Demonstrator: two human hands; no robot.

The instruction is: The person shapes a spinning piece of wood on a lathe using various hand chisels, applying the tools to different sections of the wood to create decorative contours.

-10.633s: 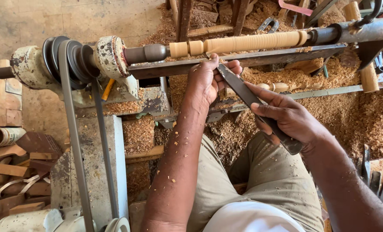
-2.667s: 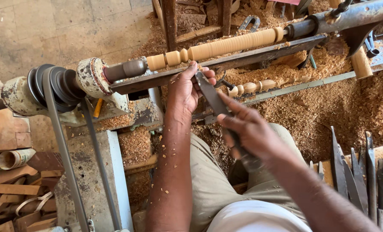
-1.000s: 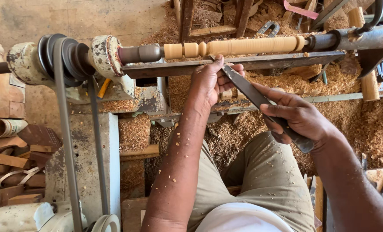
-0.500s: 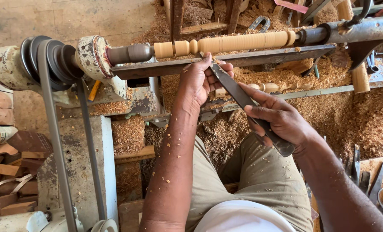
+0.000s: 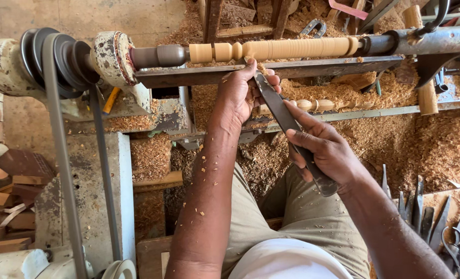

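A pale wooden spindle [image 5: 276, 49] is mounted across the lathe, with rounded beads cut at its left end. My left hand [image 5: 243, 95] rests on the metal tool rest [image 5: 333, 66] below it and pinches the blade of a long dark chisel [image 5: 279, 111] near its tip. My right hand [image 5: 325, 152] grips the chisel's handle lower down, above my lap. The chisel tip sits at the spindle's underside near the beads.
The lathe headstock [image 5: 111, 57] with pulleys [image 5: 54, 62] and a drive belt [image 5: 59, 155] is at the left. A finished turned spindle [image 5: 328, 105] lies in sawdust under the rest. Several chisels [image 5: 421, 212] lie at the lower right. Wood offcuts [image 5: 5, 196] are stacked at the left.
The view has shifted slightly from frame to frame. Both hands keep their hold on the chisel at the tool rest, near the spindle's left end.
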